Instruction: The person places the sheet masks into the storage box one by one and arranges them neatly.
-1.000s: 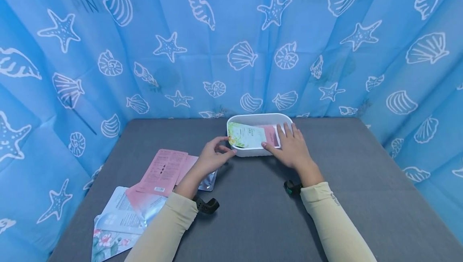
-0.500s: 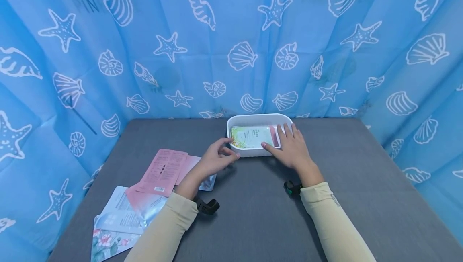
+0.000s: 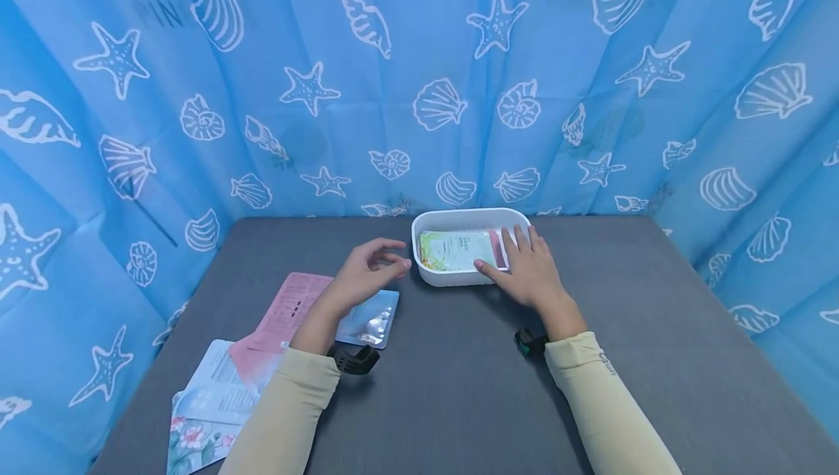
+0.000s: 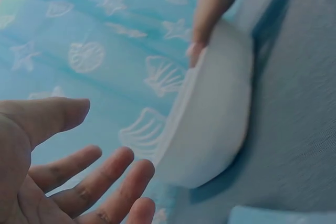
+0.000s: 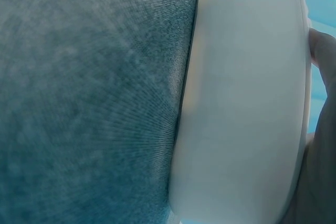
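A white oblong tub (image 3: pixel 459 278) stands near the back of the table. Inside it, a green-and-white face mask packet (image 3: pixel 459 249) lies over a pink packet (image 3: pixel 496 248). My right hand (image 3: pixel 529 271) rests at the tub's right end, fingers spread over the rim and thumb at the front edge; the right wrist view has the thumb (image 5: pixel 323 51) against the rim. My left hand (image 3: pixel 367 275), to the left of the tub, holds nothing. Its fingers and thumb (image 4: pixel 47 119) are apart and relaxed in the left wrist view.
On the table's left lie overlapping packets: a pink one (image 3: pixel 291 307), a silver-blue one (image 3: pixel 373 318) by the left wrist, and a floral one (image 3: pixel 199 442) at the front. A blue shell-print curtain (image 3: pixel 419 81) hangs behind the grey table (image 3: pixel 459 387).
The green-and-white packet has dropped from a tilt to lying flat in the tub. My left hand has let go and drawn back leftward, uncovering the silver-blue packet. My right hand stays put.
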`<state>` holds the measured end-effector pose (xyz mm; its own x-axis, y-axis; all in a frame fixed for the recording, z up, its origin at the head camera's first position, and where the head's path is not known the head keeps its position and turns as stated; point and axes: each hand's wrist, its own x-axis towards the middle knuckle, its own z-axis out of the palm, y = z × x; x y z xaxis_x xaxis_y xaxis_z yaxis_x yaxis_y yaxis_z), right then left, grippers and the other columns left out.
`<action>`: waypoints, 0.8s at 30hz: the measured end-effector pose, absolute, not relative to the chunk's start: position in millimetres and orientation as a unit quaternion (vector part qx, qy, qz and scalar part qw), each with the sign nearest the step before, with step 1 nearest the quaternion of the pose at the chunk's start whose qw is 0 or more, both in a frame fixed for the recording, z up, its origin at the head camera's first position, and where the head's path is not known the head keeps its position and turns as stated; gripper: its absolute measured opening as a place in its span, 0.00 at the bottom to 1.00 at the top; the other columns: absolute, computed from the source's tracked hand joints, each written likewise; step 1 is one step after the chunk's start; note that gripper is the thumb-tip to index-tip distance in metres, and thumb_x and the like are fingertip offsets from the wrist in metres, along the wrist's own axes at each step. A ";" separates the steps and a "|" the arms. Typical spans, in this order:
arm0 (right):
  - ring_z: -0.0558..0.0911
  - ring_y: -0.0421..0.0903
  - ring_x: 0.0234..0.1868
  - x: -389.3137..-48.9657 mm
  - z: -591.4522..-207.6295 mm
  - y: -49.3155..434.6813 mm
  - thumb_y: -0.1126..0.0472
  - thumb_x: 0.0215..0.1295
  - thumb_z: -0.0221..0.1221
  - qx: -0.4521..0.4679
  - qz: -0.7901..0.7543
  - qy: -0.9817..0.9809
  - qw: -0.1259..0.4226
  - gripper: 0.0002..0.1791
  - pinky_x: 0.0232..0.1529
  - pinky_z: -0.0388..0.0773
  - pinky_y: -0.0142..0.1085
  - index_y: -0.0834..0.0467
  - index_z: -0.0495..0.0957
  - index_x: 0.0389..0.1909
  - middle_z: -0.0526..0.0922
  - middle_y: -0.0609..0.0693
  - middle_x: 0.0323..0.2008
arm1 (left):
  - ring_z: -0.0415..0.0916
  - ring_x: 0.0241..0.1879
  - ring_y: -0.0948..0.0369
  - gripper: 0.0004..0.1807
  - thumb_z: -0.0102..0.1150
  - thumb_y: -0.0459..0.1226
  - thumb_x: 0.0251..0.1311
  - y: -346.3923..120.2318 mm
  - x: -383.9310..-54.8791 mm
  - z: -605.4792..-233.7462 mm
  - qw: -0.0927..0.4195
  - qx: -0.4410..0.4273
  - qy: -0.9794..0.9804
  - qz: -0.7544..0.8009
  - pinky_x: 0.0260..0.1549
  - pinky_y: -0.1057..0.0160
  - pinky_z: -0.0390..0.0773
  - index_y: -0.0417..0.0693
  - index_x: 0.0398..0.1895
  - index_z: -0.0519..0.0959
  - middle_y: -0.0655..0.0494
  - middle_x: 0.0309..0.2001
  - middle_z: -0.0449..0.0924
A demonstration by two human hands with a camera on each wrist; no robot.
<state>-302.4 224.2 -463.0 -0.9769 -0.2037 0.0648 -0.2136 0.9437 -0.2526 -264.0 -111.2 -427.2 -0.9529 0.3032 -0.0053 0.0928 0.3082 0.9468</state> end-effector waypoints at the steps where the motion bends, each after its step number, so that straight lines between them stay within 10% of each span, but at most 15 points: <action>1: 0.38 0.69 0.86 -302.1 -463.9 224.2 0.20 0.72 0.42 0.106 0.130 -0.986 0.017 0.60 0.83 0.38 0.65 0.62 0.45 0.86 0.44 0.67 0.85 | 0.86 0.56 0.48 0.28 0.66 0.49 0.73 -115.1 -263.3 -424.9 0.083 0.123 0.806 0.573 0.61 0.43 0.83 0.53 0.71 0.76 0.48 0.57 0.85; 24: 0.37 0.70 0.86 -302.1 -466.2 224.2 0.19 0.72 0.41 0.100 0.138 -0.985 0.016 0.60 0.83 0.38 0.66 0.61 0.45 0.86 0.42 0.67 0.86 | 0.84 0.53 0.46 0.24 0.63 0.49 0.75 -206.3 -241.9 -424.6 -0.032 0.089 0.868 0.488 0.48 0.57 0.85 0.45 0.66 0.79 0.44 0.56 0.84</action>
<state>-302.1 224.2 -466.2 -0.9794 -0.1931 0.0596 -0.2021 0.9415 -0.2696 -241.9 -206.3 -424.6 -0.9823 0.1224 0.1419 0.1849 0.5082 0.8412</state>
